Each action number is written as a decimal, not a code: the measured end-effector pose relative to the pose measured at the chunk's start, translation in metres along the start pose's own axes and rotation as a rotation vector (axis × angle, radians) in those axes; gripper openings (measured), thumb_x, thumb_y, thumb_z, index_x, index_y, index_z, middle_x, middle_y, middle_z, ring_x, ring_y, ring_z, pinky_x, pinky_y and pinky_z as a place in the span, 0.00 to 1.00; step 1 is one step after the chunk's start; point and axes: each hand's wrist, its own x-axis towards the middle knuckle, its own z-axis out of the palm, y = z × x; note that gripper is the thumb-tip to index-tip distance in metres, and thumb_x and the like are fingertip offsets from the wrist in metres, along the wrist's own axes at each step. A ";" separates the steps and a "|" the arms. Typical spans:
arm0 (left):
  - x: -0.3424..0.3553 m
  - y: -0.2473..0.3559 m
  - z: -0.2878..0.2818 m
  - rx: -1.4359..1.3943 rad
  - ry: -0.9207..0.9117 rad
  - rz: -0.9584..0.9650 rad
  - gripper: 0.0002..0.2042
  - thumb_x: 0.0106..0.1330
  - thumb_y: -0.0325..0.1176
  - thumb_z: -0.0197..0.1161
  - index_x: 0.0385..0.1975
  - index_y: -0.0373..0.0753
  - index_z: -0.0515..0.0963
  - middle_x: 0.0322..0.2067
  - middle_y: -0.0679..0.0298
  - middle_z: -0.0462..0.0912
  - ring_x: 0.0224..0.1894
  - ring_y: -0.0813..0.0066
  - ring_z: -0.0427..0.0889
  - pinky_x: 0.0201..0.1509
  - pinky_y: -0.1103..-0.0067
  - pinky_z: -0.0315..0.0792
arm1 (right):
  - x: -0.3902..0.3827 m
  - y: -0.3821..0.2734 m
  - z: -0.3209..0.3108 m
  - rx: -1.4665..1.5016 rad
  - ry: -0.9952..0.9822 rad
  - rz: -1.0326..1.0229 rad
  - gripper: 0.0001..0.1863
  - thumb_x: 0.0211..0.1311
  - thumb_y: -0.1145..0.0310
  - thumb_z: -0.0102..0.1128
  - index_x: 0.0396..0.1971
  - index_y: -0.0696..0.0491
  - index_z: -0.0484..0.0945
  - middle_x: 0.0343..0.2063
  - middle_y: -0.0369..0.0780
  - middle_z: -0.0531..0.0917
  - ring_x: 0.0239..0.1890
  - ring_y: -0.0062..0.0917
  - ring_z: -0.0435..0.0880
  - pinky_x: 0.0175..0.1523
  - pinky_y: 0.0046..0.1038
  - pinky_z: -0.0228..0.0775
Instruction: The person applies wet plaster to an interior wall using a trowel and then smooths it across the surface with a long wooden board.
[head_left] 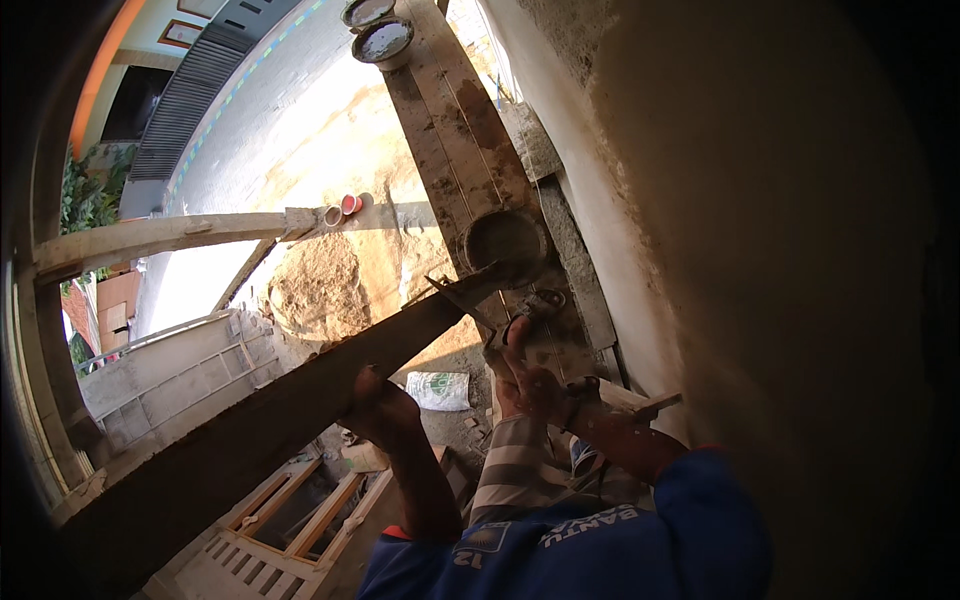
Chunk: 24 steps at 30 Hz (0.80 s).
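A long dark wooden board (290, 420) runs slantwise from the lower left up to the middle. My left hand (385, 405) is closed around its lower edge, with the thumb against its face. My right hand (535, 390) is closed on what looks like a trowel (465, 303), whose thin dark blade points up and left at the board's far end. The handle is mostly hidden in my fingers. Just beyond the board's end, a round mortar bucket (505, 240) stands on the scaffold planks (445, 130). Its shadowed contents are hard to make out.
Two more buckets, the nearer one (385, 42) holding grey mix, stand at the planks' far end. A plastered wall (740, 230) rises on my right. At left is a timber rail (170, 237). Below lie a sand heap (320, 280) and a white sack (438, 390).
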 end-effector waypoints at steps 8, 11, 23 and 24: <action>0.011 0.030 -0.005 -0.348 0.117 -0.137 0.07 0.55 0.28 0.55 0.29 0.30 0.75 0.30 0.57 0.77 0.34 0.71 0.76 0.43 0.76 0.72 | 0.113 0.191 0.089 -0.399 -0.140 0.261 0.30 0.54 0.60 0.51 0.56 0.58 0.58 0.42 0.55 0.74 0.36 0.37 0.80 0.39 0.35 0.73; 0.014 0.035 0.018 -0.438 -0.015 -0.168 0.12 0.54 0.28 0.54 0.37 0.29 0.71 0.37 0.54 0.75 0.41 0.67 0.74 0.50 0.72 0.68 | 0.148 0.246 0.081 -0.577 -0.178 0.370 0.28 0.55 0.59 0.51 0.54 0.58 0.61 0.40 0.54 0.75 0.36 0.37 0.80 0.41 0.36 0.72; 0.034 0.069 0.015 -0.372 -0.147 -0.195 0.31 0.43 0.18 0.55 0.54 0.34 0.61 0.46 0.55 0.72 0.50 0.61 0.72 0.58 0.67 0.66 | 0.062 0.069 -0.034 -0.196 0.420 -0.167 0.32 0.54 0.68 0.51 0.60 0.58 0.54 0.40 0.53 0.76 0.32 0.43 0.79 0.44 0.38 0.70; 0.036 0.062 0.019 -0.399 -0.209 -0.127 0.31 0.41 0.16 0.56 0.53 0.34 0.63 0.45 0.56 0.72 0.50 0.63 0.72 0.55 0.70 0.69 | 0.055 0.036 -0.050 -0.195 0.415 -0.205 0.32 0.54 0.68 0.51 0.60 0.58 0.54 0.40 0.53 0.76 0.32 0.43 0.79 0.44 0.38 0.70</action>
